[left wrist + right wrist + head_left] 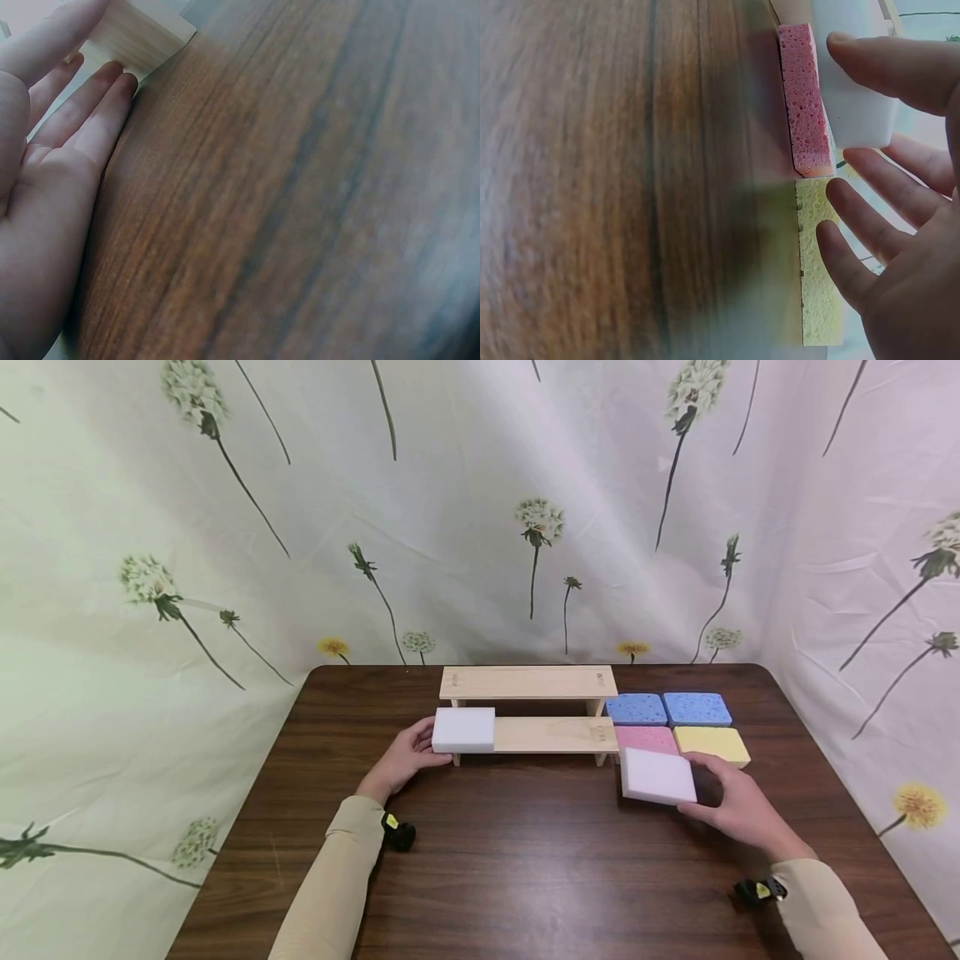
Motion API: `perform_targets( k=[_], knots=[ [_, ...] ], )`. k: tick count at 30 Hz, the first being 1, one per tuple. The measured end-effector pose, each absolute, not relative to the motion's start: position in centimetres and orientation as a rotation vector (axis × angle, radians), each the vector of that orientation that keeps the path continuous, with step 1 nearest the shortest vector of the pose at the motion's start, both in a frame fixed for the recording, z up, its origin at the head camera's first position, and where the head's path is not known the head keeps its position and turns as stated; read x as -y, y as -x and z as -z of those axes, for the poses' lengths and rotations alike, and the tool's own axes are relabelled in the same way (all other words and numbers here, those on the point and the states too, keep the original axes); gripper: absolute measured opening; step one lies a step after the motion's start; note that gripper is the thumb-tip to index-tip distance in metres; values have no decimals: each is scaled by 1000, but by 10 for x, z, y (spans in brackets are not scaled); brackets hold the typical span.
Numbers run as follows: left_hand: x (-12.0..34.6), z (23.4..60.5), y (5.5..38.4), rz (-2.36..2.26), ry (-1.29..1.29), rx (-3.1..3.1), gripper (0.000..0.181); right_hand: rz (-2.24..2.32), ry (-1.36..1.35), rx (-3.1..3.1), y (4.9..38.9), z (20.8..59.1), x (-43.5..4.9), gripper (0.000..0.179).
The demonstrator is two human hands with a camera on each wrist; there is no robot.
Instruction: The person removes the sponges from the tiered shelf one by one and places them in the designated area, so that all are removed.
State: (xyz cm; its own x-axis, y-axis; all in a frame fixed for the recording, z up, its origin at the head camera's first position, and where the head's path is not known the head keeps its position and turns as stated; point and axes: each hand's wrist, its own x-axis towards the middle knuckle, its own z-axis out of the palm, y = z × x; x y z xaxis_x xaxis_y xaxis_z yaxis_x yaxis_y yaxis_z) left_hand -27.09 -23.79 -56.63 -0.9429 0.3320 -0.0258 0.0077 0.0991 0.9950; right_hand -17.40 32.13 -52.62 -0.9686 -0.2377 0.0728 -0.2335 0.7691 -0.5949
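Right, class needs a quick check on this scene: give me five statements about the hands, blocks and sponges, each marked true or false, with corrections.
1. The left hand holds a white rectangular foam-like block. True.
2. Two blue rectangular sponges lie side by side on the dark brown wood-grain table. True.
3. The left hand's block lies among the sponges. False: it is at the left end of the lower tier of a pale wooden two-tier rack.
4. The right hand holds a green ball. False: it holds a second white block.
5. In the head view, that second block partly hides a pink porous sponge. True.
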Motion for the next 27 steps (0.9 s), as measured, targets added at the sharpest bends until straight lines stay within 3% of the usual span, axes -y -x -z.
perform_targets(
  k=[27],
  knots=[
    [238,564,270,-1923,-333,-2130,83,915,471,-2913,174,538,-325,81]
  ],
)
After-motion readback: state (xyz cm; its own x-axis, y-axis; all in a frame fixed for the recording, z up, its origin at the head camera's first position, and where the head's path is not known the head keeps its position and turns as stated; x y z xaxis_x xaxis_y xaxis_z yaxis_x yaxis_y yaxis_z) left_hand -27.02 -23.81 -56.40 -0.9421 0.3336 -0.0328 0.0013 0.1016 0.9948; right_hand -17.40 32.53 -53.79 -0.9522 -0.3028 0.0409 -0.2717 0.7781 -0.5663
